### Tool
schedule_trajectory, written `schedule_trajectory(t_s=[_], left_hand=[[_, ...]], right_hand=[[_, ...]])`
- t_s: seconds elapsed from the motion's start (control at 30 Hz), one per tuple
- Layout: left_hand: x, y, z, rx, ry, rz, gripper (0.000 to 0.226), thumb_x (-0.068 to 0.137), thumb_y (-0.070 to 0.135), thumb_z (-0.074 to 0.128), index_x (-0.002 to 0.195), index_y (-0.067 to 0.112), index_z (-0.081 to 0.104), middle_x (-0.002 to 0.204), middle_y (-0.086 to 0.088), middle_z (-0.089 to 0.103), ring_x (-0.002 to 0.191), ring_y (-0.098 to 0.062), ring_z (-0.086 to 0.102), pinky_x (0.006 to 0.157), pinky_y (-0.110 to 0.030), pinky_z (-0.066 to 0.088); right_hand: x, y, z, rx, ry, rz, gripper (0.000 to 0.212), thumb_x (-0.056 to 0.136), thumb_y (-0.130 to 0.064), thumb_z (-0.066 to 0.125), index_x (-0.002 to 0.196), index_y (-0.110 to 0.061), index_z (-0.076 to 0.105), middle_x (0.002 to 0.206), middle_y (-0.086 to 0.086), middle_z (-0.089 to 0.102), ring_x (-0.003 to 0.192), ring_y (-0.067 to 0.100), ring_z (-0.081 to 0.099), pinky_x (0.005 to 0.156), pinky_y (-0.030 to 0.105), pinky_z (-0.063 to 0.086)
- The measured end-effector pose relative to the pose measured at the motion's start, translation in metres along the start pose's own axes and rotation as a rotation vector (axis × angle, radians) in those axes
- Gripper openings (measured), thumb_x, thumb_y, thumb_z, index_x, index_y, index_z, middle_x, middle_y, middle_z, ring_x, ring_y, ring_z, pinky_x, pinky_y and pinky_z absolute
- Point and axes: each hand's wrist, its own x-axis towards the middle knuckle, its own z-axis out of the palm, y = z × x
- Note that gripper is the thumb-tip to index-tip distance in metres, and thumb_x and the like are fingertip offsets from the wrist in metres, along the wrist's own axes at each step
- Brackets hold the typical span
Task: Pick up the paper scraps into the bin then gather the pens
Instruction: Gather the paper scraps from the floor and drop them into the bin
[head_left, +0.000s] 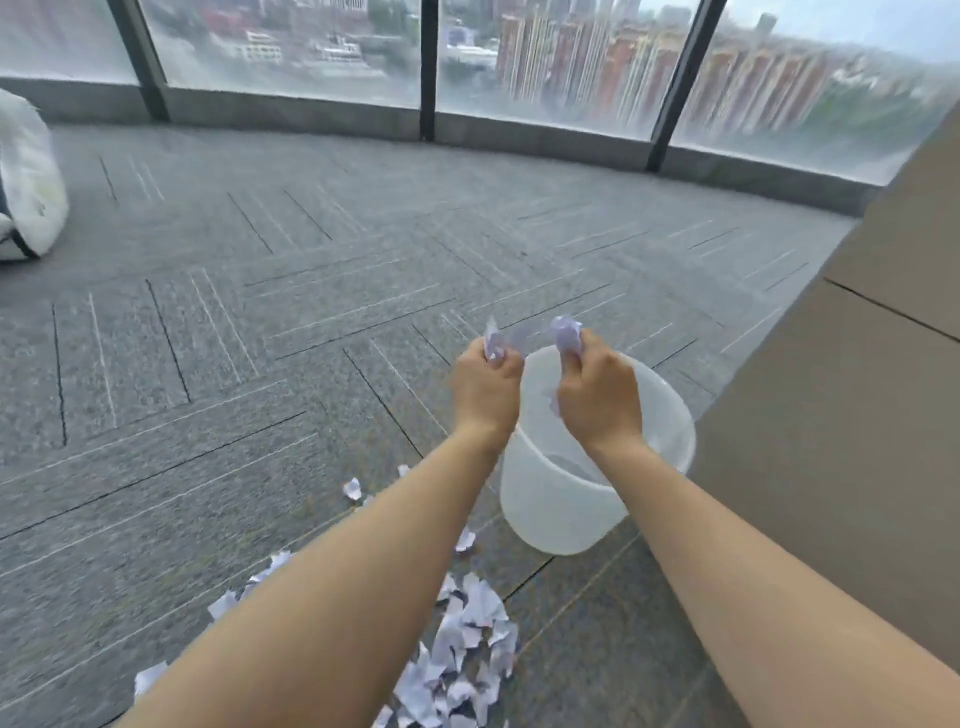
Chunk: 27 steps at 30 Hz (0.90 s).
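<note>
A translucent white bin (550, 514) stands on the grey carpet beside a tan wall. My left hand (485, 392) is closed on a white paper scrap (493, 343) just left of the bin's rim. My right hand (597, 395) grips a crumpled paper scrap (566, 332) over the bin's opening. A blurred strip of paper seems to stretch between the two hands. A pile of torn paper scraps (462, 654) lies on the carpet below my arms, with single scraps (352, 488) scattered nearby. No pens are in view.
A tan wall or cabinet (852, 415) rises close on the right of the bin. A white plastic bag (28, 182) sits at the far left. Floor-to-ceiling windows (545, 67) run along the back beyond open carpet (260, 312).
</note>
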Motion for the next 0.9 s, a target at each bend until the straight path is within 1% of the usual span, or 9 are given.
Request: schedule_trajectory(t_s=[0.1,0.2,0.3,0.37,0.47,0.57,0.7,0.8,0.9], left_hand=[[0.018,-0.006,0.065,0.008,-0.044,-0.145,0.025,0.085,0.013,0.048,0.061,0.018,0.043,0.058,-0.008,0.05,0.057,-0.024,0.045,0.057,-0.034,0.04],[0.021,-0.029,0.1,0.051,-0.089,-0.24,0.019,0.085,0.019,0.048,0.067,0.017,0.047,0.074,-0.023,0.061,0.061,-0.032,0.055,0.058,-0.034,0.046],[0.025,-0.044,0.114,0.189,-0.215,-0.323,0.029,0.089,0.039,0.054,0.085,0.01,0.058,0.096,-0.019,0.067,0.086,-0.036,0.064,0.076,-0.041,0.052],[0.029,-0.047,0.115,0.229,-0.326,-0.402,0.054,0.089,0.055,0.046,0.101,0.005,0.061,0.107,-0.016,0.066,0.092,-0.033,0.062,0.082,-0.041,0.049],[0.032,-0.046,0.108,0.214,-0.317,-0.473,0.07,0.093,0.061,0.03,0.132,0.004,0.046,0.139,-0.017,0.046,0.124,-0.033,0.046,0.107,-0.043,0.033],[0.027,-0.049,0.087,0.15,-0.203,-0.363,0.059,0.097,0.051,0.027,0.118,0.005,0.057,0.128,-0.015,0.057,0.113,-0.03,0.052,0.103,-0.041,0.038],[0.0,-0.063,0.023,0.05,-0.098,-0.075,0.038,0.098,0.033,0.035,0.093,0.011,0.066,0.093,-0.005,0.067,0.089,-0.021,0.061,0.085,-0.038,0.048],[-0.021,-0.101,-0.04,0.269,-0.051,0.051,0.033,0.092,0.03,0.038,0.093,0.016,0.068,0.092,-0.002,0.069,0.09,-0.019,0.062,0.082,-0.039,0.05],[-0.036,-0.161,-0.094,0.494,-0.043,-0.015,0.023,0.09,0.02,0.047,0.101,0.014,0.066,0.103,-0.007,0.066,0.099,-0.023,0.059,0.085,-0.036,0.045]], right_hand=[[0.021,0.049,-0.003,-0.04,-0.079,0.162,0.041,0.102,-0.039,0.03,0.116,-0.012,0.057,0.103,0.017,0.068,0.098,0.039,0.06,0.077,0.042,0.047],[0.024,0.09,0.006,0.018,-0.227,0.33,0.041,0.101,-0.042,0.031,0.114,-0.012,0.057,0.099,0.014,0.066,0.087,0.035,0.062,0.069,0.035,0.045],[0.019,0.109,0.008,0.074,-0.44,0.493,0.037,0.101,-0.034,0.036,0.121,-0.01,0.054,0.113,0.014,0.062,0.097,0.032,0.06,0.075,0.034,0.048],[0.019,0.112,0.008,0.103,-0.43,0.482,0.041,0.102,-0.031,0.03,0.119,-0.005,0.058,0.12,0.016,0.059,0.11,0.033,0.055,0.089,0.037,0.042],[0.015,0.105,0.006,0.159,-0.276,0.482,0.038,0.101,-0.028,0.03,0.098,-0.007,0.06,0.098,0.01,0.055,0.095,0.028,0.051,0.08,0.035,0.036],[-0.001,0.084,0.008,0.245,-0.103,0.409,0.03,0.097,-0.022,0.039,0.077,-0.007,0.055,0.076,0.008,0.055,0.076,0.027,0.05,0.066,0.036,0.036],[-0.05,0.025,0.018,0.3,-0.028,0.112,0.015,0.093,-0.013,0.052,0.087,-0.01,0.066,0.081,0.002,0.064,0.073,0.017,0.054,0.066,0.025,0.037],[-0.097,-0.009,0.043,0.349,-0.125,-0.082,0.012,0.089,-0.009,0.055,0.09,-0.011,0.067,0.083,0.001,0.066,0.071,0.014,0.056,0.067,0.022,0.043],[-0.14,-0.005,0.092,0.281,-0.33,-0.164,0.016,0.089,-0.01,0.053,0.097,-0.013,0.066,0.09,0.003,0.067,0.077,0.014,0.058,0.07,0.026,0.045]])
